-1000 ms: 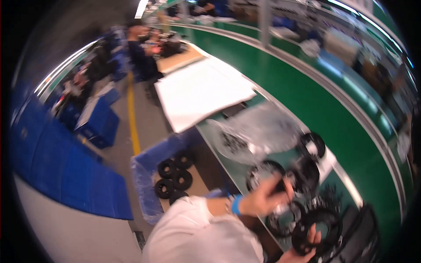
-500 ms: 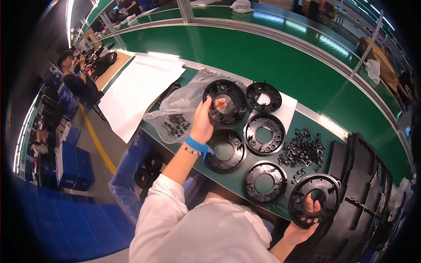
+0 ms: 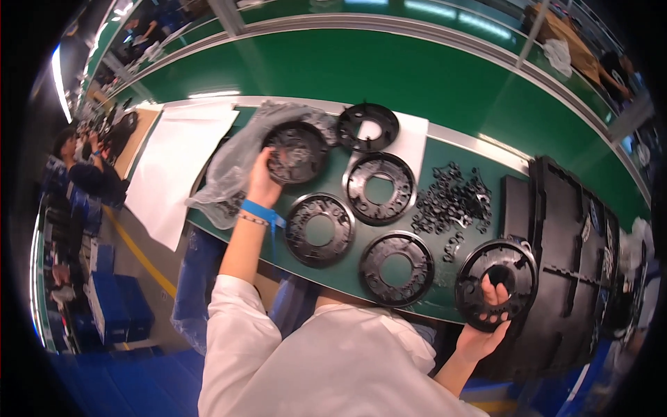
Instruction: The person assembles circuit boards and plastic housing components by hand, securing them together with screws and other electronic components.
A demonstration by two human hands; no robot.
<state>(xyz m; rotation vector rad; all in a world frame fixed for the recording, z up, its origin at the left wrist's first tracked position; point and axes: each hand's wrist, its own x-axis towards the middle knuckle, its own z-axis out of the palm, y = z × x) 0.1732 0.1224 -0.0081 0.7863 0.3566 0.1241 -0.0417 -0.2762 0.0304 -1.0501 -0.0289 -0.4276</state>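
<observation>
In my left hand is a black round plastic ring, gripped by its left edge and held beside and partly over a clear plastic bag. My right hand holds a similar black ring at the near right, its fingers showing through the centre hole. Between the hands, several more black rings lie on the green table: one at the back, a middle one, a left one and a near one. A pile of small black parts lies to their right.
Black plastic crates stand at the table's right end. White sheets cover the left part, and another white sheet lies under the back ring. A blue bin liner hangs below the table edge. Another person works at the far left.
My view has turned to the right. Against the rings on the table, the left-hand ring has shifted left toward the bag and the right-hand ring a little to the right. Both hands keep their hold.
</observation>
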